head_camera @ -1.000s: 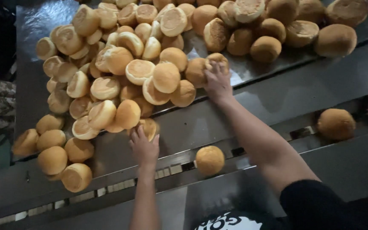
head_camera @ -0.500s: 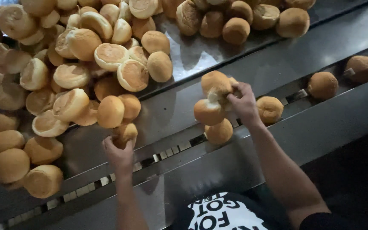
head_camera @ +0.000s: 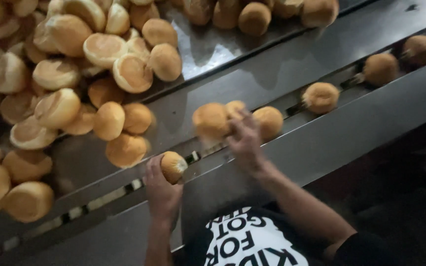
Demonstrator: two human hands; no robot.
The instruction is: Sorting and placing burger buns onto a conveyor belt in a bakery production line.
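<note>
1. Holding one bun (head_camera: 173, 166) in left hand (head_camera: 161, 189), grip closed around it, over channel (head_camera: 104, 197).
2. Touching bun cluster (head_camera: 232, 119) with right hand (head_camera: 245, 140); grip blurred, cannot tell.
3. Done: three spaced buns (head_camera: 378, 69) in channel.
4. Left: large pile (head_camera: 70, 83) on counter (head_camera: 252, 69).

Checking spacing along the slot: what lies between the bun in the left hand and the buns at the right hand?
In the head view, only bare slotted channel lies between the left hand's bun and the right hand's buns; no bun sits there.
</note>
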